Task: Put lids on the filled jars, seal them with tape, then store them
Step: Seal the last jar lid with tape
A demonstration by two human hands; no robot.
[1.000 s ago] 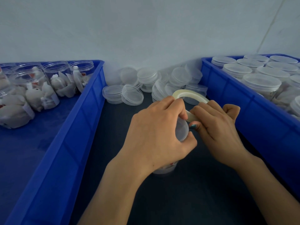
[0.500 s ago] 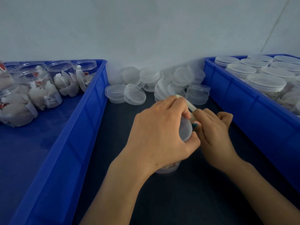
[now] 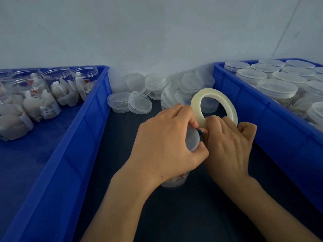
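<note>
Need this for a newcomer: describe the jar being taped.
Between the two blue crates runs a dark table strip. There the left hand grips one lidded jar. Unlike the other jars, it sits outside both crates, tape roll at its lid.

A dim, cool light with a blue-grey cast lies over everything. It is soft and seems to fall from above. The wall (image 3: 157,32) at 12 o'clock is the brightest area and darkens toward the upper corners. The desk (image 3: 174,217) at 6 o'clock is underexposed, almost without detail. Shadows are soft-edged; the left hand (image 3: 166,142) shades the jar (image 3: 174,182) it grips. The tape roll (image 3: 197,105) held by the right hand (image 3: 230,144) shows pale, without glare. The open jars (image 3: 33,102) at 9 o'clock and the loose lids (image 3: 139,104) at 12 look soft. Wide-angle distortion splays the left bin (image 3: 70,145) and the right bin (image 3: 279,137) outward.
</note>
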